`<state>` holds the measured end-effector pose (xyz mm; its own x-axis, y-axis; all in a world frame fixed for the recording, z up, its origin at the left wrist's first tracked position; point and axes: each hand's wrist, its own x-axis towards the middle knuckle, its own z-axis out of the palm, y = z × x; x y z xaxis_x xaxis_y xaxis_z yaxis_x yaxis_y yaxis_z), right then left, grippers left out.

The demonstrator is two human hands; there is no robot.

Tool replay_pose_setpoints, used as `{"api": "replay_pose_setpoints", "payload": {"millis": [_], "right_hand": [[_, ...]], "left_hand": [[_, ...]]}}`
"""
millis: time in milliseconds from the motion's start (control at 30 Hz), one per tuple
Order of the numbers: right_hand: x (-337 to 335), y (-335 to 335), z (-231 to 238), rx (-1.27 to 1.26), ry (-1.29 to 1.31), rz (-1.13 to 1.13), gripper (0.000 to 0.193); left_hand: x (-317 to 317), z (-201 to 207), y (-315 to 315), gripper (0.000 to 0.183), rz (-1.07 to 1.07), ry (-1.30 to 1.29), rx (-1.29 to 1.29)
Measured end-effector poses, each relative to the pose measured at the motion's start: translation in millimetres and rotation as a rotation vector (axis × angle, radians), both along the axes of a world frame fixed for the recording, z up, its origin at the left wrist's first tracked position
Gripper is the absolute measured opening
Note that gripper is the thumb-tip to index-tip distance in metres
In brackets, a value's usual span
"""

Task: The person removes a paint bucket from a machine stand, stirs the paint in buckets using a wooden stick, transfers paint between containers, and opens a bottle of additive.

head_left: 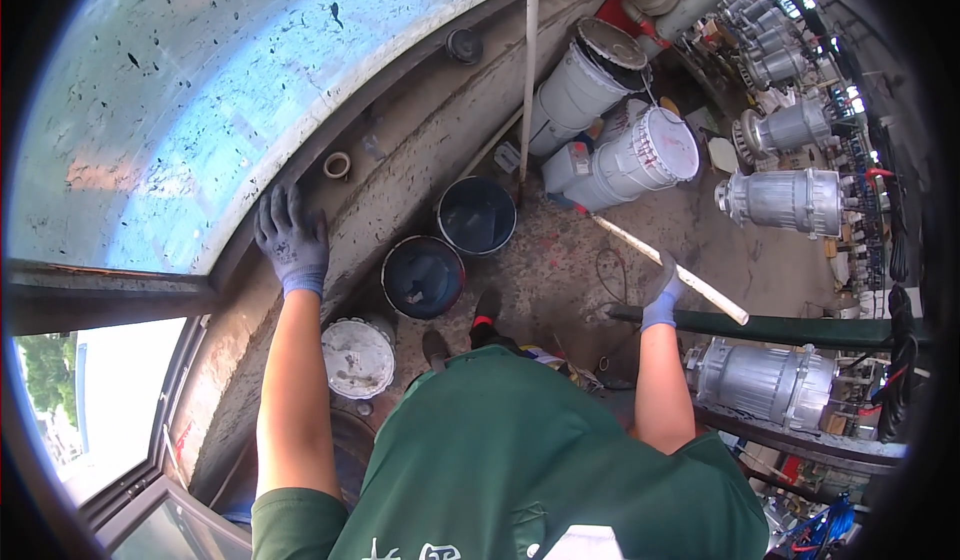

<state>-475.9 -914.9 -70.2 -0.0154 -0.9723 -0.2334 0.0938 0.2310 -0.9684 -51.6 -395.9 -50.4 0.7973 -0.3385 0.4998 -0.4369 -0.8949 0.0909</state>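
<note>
White pole (715, 297) is gripped by the gloved right hand (665, 293); the gloved left hand (291, 241) is spread out, apparently rested on the window ledge (412, 110)

Daylight washes out the lower-left window (125, 390); edges bend into blackness.

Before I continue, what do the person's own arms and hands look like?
The left hand wears a grey glove with darker fingers, a dark marking on its back and a lavender-blue cuff. The right hand wears a similar grey glove with a lavender-blue cuff. Both forearms are bare below short, dark green sleeves.
</note>
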Motion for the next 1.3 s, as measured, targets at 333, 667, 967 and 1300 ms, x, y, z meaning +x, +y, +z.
{"api": "replay_pose_setpoints", "payload": {"millis": [333,667,967,1300], "right_hand": [[-32.6,8.9,-31.2,0.157,-0.148,0.193,0.027],[-57.0,22.6,33.5,-0.132,0.206,0.27,0.028],[-7.1,65.6,176.4,-0.336,0.284,0.587,0.022],[125.1,59.9,131.8,-0.505,0.54,1.133,0.017]], "left_hand": [[-1.9,0.8,0.1,0.067,-0.001,-0.01,0.003],[0.5,-1.6,2.6,0.07,0.005,-0.006,-0.001],[0.4,-3.0,3.5,0.069,0.018,0.008,0.022],[3.1,-7.5,1.1,0.067,0.055,-0.031,0.076]]}}
